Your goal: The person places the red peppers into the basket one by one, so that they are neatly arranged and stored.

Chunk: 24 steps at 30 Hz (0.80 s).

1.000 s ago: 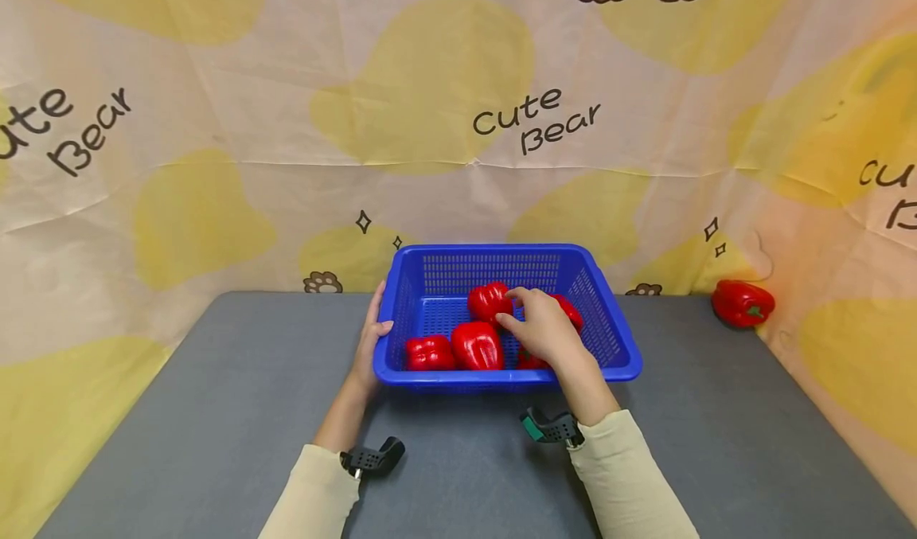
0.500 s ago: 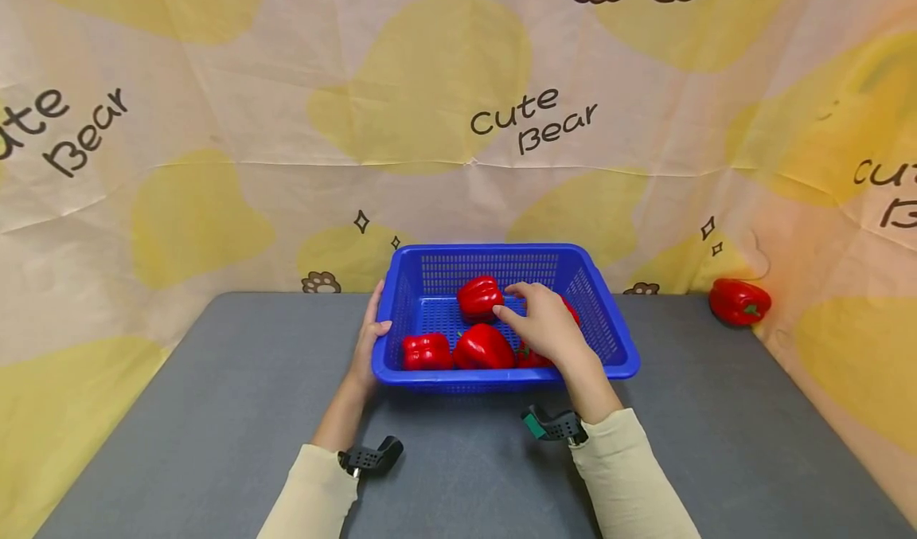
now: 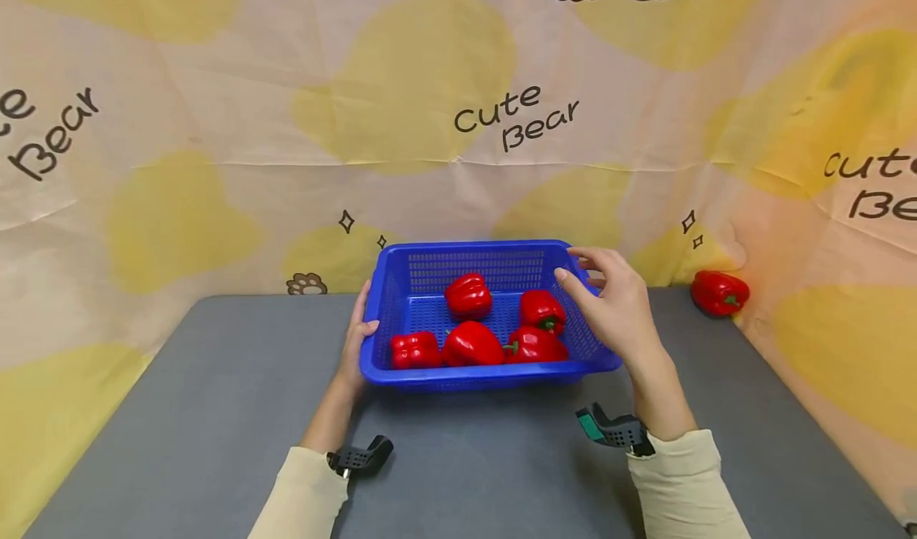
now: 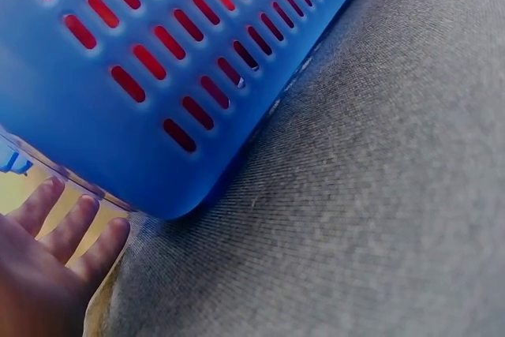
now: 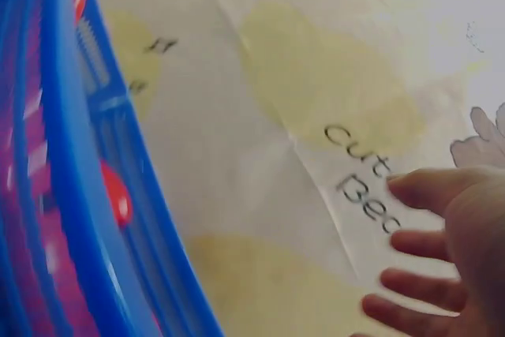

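Note:
In the head view a blue plastic basket (image 3: 494, 376) holds several red bell peppers. Three lie along its near wall: the left bell pepper (image 3: 416, 351), the middle bell pepper (image 3: 473, 344) and the right bell pepper (image 3: 536, 345). Behind them are one bell pepper (image 3: 468, 296) toward the back and another bell pepper (image 3: 542, 310) at the right. My left hand (image 3: 356, 344) rests along the basket's left side, thumb at the rim; in the left wrist view its fingers (image 4: 67, 230) are fairly straight. My right hand (image 3: 618, 304) hovers over the right rim, holding nothing, fingers spread in the right wrist view.
A single red bell pepper (image 3: 719, 293) lies on the grey table (image 3: 458, 459) at the far right, by the cloth. The printed cloth backdrop (image 3: 401, 125) hangs behind the table and along its sides.
My right hand has let go of the back bell pepper, which sits further left, and has moved right to the basket's rim. The middle near pepper has tipped over. The left hand stays at the basket.

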Tool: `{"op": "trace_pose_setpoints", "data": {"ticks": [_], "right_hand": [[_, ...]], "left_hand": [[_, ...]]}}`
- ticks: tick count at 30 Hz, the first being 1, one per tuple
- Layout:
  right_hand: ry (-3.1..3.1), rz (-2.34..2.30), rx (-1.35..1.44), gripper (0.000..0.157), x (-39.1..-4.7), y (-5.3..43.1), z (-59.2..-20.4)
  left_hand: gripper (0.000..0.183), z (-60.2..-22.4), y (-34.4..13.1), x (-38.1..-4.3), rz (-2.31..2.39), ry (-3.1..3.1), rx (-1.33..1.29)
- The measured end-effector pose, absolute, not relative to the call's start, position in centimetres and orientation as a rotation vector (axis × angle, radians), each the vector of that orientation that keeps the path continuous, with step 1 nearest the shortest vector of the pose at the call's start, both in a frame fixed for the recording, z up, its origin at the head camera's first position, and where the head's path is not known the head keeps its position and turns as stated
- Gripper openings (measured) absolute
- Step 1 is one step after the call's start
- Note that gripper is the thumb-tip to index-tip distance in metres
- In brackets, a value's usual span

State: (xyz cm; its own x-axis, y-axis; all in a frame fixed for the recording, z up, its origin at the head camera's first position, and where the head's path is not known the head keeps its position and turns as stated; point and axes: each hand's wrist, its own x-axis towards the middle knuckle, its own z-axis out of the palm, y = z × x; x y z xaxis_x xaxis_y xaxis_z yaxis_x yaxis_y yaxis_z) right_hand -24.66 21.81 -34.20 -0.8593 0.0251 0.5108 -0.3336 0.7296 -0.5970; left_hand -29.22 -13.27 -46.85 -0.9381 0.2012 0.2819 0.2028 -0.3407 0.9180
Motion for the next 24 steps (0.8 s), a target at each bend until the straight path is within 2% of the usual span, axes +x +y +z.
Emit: {"op": "trace_pose_setpoints", "data": {"ticks": [4, 9, 19, 24], "right_hand": [[-2.329, 0.945, 0.183, 0.043, -24.4, 24.2, -33.6], [-2.348, 0.944, 0.067, 0.059, -25.1, 27.5, -33.4], [-2.383, 0.758, 0.014, 0.067, -29.5, 36.2, -35.0], [-2.561, 0.746, -0.127, 0.079, -30.5, 40.2, -35.6]], "left_hand": [[0.079, -46.7, -13.6, -29.3, -2.518, -1.791, -0.534], [0.078, -46.5, -13.9, -29.2, -2.52, -1.814, -0.529], [0.078, -46.3, -13.6, -29.0, -2.546, -1.804, -0.539], [0.078, -46.5, -13.4, -29.0, -2.513, -1.848, -0.54]]}}
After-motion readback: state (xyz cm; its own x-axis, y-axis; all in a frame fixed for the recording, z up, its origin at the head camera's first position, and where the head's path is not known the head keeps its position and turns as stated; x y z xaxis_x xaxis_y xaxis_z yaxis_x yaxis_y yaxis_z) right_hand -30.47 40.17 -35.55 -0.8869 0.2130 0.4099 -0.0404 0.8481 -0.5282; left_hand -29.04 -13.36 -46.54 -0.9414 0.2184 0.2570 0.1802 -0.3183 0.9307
